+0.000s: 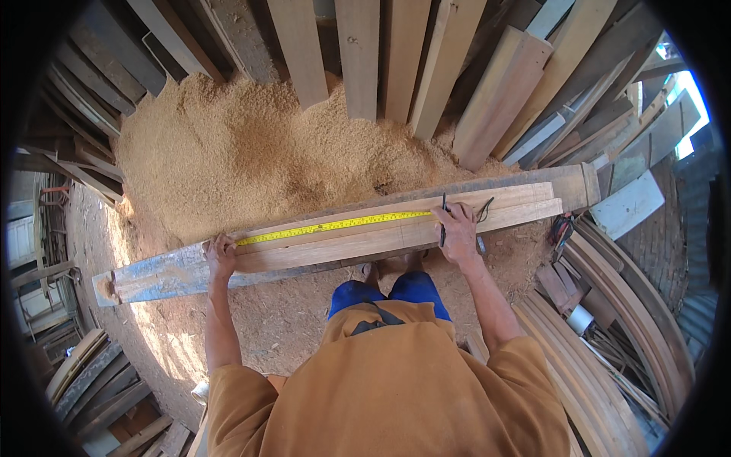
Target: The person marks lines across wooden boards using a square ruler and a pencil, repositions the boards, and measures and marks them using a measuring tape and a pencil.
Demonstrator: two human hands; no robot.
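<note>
A yellow tape measure [335,226] is stretched along two pale wooden boards [358,247] lying side by side. My left hand [221,256] pinches the tape's end at the boards' left end. Farther right, my right hand [458,233] is closed around the other end of the tape; the case is mostly hidden under it, and a dark cord loop [485,209] sticks out beside it. A slim dark pen [443,219] stands between the fingers of that hand. Beneath the boards is a long worn plank [164,266], partly stained blue, serving as their support.
A big sawdust heap [228,152] lies beyond the plank. Thick timbers [358,61] lean in a row at the back. More long boards [579,365] are stacked at my right, and scrap wood [114,396] lies at the near left. A red-and-black tool [561,230] sits past the boards' right end.
</note>
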